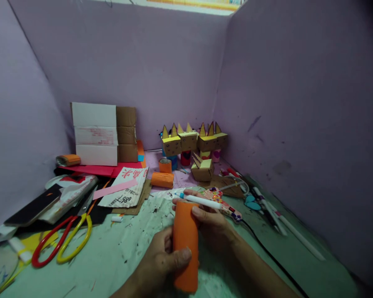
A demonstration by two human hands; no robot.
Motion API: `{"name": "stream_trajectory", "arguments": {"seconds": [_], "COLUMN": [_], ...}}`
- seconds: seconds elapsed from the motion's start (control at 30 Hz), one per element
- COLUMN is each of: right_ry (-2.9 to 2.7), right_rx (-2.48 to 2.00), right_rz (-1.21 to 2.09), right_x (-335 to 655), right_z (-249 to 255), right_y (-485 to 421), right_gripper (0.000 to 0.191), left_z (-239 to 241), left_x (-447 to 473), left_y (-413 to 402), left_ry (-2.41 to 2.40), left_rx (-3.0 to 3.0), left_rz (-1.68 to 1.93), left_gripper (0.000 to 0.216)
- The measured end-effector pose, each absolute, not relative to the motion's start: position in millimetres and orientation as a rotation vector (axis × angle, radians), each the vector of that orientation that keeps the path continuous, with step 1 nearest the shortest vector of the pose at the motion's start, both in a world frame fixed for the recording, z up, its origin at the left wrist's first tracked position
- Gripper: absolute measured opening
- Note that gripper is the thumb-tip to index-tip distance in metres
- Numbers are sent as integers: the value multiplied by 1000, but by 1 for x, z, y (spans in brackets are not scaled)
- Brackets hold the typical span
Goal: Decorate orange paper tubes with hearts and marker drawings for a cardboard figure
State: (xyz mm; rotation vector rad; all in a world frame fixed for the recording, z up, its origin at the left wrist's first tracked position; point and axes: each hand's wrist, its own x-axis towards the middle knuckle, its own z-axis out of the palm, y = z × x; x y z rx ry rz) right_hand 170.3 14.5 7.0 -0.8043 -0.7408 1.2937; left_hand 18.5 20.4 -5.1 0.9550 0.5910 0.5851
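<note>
An orange paper tube [186,244] stands nearly upright in front of me, with a seam-free side facing the camera. My left hand [161,256] is closed around its lower part, thumb across the front. Higher up, my right hand [211,219] steadies the tube with its thumb on the upper edge. Those same right-hand fingers also hold a white marker [202,200] with a blue tip, which points left behind the tube's top. Just past the right hand lies a glue gun [226,205] covered in colourful stickers, its black cord running towards me.
Red-and-yellow scissors [65,240] lie at the left near papers and printed cardboard [124,188]. Small orange rolls [162,180] sit behind my hands. Cardboard heads with pointed ears [172,145] stand at the back. Pens [267,211] line the right wall [298,103].
</note>
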Motion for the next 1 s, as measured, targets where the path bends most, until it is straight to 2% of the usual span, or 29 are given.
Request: {"name": "stream_trajectory", "arguments": {"seconds": [0.17, 0.3, 0.47, 0.67, 0.83, 1.0], "right_ry": [-791, -794, -1092, -1284, -1367, -1206], "right_rx": [-999, -1041, -1066, -1101, -1250, -1242], "right_rz": [848, 702, 432, 325, 197, 178], "right_x": [184, 190, 190, 188, 184, 181], "right_z": [8, 9, 4, 8, 14, 6], "right_y": [15, 8, -2, -5, -4, -2], "right_gripper": [47, 46, 44, 43, 14, 13], "left_z": [-5, -7, -3, 0, -11, -6], "left_x": [19, 21, 24, 28, 29, 27], "left_y": [24, 25, 24, 24, 26, 24], "left_ry": [702, 759, 733, 732, 799, 894], "left_rx": [880, 874, 908, 870, 993, 1144], "left_rz": [631, 667, 700, 728, 755, 823], "left_gripper": [53, 53, 44, 46, 50, 45]}}
